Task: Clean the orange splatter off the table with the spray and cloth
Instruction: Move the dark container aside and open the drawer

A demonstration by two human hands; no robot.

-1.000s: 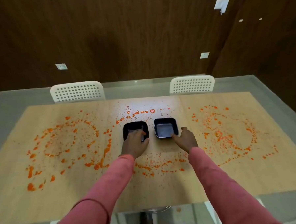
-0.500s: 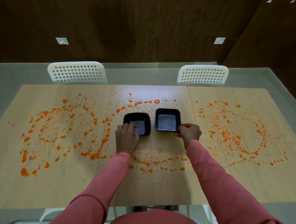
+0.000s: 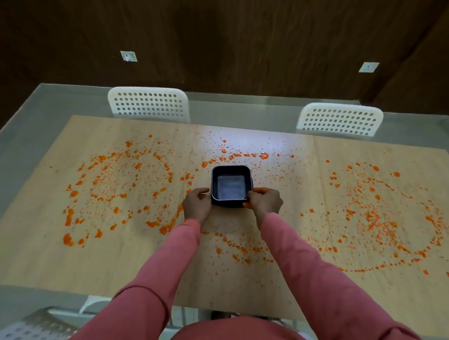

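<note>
Orange splatter covers the wooden table in a ring at the left, a ring at the right and a smaller arc near me. One black square tray sits at the table's middle, its inside looking grey and empty. My left hand grips its near left corner. My right hand pinches its near right corner. No spray bottle or cloth is in view.
Two white perforated chairs stand at the table's far side. A third chair shows at the near left. A glass border surrounds the wooden top. A dark wood wall is behind.
Two black trays sat side by side, one under each hand. Now only one tray shows, centred between both hands, so the two seem stacked. My view has tilted down.
</note>
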